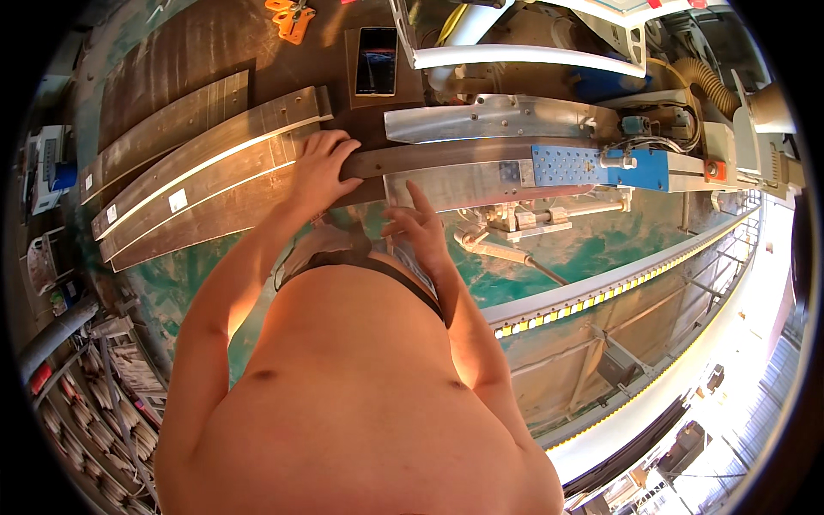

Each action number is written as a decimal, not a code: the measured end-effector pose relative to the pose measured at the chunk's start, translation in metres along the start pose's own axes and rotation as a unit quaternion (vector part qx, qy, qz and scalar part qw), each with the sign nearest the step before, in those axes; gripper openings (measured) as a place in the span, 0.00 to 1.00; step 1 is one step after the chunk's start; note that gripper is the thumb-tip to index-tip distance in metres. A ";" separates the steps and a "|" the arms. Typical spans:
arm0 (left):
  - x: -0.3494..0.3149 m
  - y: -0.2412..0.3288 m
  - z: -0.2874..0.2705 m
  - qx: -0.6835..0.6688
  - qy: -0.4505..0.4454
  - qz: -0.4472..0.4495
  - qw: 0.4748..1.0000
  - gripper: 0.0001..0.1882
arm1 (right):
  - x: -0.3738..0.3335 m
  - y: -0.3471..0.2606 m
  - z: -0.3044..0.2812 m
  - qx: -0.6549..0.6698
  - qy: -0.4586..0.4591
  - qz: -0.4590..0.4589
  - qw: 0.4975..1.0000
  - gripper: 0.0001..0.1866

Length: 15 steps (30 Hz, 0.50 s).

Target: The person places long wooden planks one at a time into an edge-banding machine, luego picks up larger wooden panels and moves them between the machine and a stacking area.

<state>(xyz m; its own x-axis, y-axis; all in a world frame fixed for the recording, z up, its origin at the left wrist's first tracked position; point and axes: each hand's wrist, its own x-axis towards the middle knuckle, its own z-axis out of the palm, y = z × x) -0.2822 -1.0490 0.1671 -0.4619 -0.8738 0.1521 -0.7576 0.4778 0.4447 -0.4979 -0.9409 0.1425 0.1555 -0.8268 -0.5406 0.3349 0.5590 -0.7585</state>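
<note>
My left hand (pixel 322 176) rests at the right end of a long brown board (pixel 223 190), next to a narrow dark strip (pixel 403 159). Its thumb stands apart from the fingers, and no object shows in it. Lower and to the right, my right hand (pixel 419 227) is beside a flat metal plate (pixel 463 186). The index finger stretches up toward the plate's left end; the other fingers bend loosely, with nothing visible between them. Whether that fingertip touches the plate, I cannot tell. On the plate's right part lies a blue perforated panel (pixel 566 166).
A phone (pixel 377 64) and an orange clamp-like tool (pixel 292 19) lie on the brown bench at the back. Farther right are a second metal plate (pixel 498 120), a white frame (pixel 532 57) and a ribbed hose (pixel 708 84). A rail with yellow marks (pixel 601 296) runs along the right.
</note>
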 end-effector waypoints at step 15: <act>0.008 -0.020 -0.023 0.016 0.057 -0.076 0.995 0.31 | 0.013 -0.017 -0.002 0.193 -0.063 -0.034 0.979 0.49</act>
<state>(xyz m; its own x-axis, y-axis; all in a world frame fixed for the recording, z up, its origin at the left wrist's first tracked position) -0.2606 -1.0677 0.1798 -0.2860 -0.9402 0.1851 -0.8300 0.3396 0.4425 -0.5034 -0.9612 0.1479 0.2259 -0.8765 -0.4251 0.6711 0.4563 -0.5843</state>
